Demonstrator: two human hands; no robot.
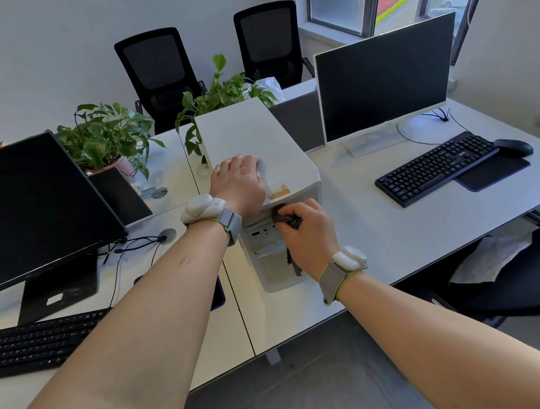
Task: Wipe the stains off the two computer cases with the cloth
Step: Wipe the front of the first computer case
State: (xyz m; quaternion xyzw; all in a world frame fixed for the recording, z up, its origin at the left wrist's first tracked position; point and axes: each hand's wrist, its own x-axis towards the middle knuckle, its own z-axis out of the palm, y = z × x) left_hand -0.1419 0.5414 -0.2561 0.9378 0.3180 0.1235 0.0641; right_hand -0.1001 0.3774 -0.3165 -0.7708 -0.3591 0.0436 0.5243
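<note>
A white computer case (250, 129) stands upright in the middle of the desk. A brownish stain (279, 192) marks its top near the front edge. My left hand (237, 181) rests flat on the case's top, just left of the stain. My right hand (308, 230) grips a dark crumpled cloth (285, 217) against the upper front panel, right below the stain; a tail of the cloth hangs down the front. Only one case can be made out.
A black monitor (27, 211) and keyboard (32, 344) sit left, a white-framed monitor (385, 80), keyboard (436, 168) and mouse (513, 147) right. Potted plants (106, 139) stand behind the case. A black chair (525, 272) with a pale cloth stands at right.
</note>
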